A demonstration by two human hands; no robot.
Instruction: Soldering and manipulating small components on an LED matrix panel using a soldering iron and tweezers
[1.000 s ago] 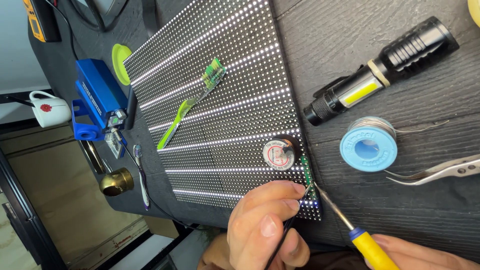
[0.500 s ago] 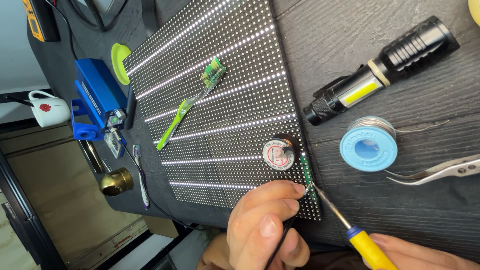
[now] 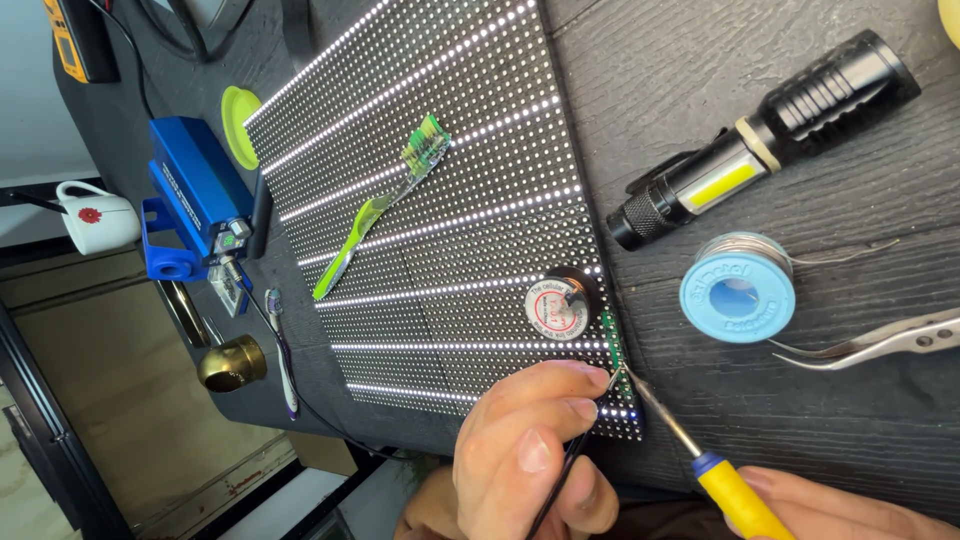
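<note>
Left hand [image 3: 525,450] fingers pinched on black tweezers [image 3: 560,475], right hand [image 3: 840,505] fingers around yellow-handled iron [image 3: 715,475].

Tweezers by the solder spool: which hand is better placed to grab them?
Right, probably. The right hand lies on the same side as the tweezers, though it grips the yellow-handled tool. The left hand pinches a thin black tool at the panel edge, farther off.

Dark wood-grain table [image 3: 820,420], beige floor [image 3: 120,400], pale wall [image 3: 40,130]
</note>
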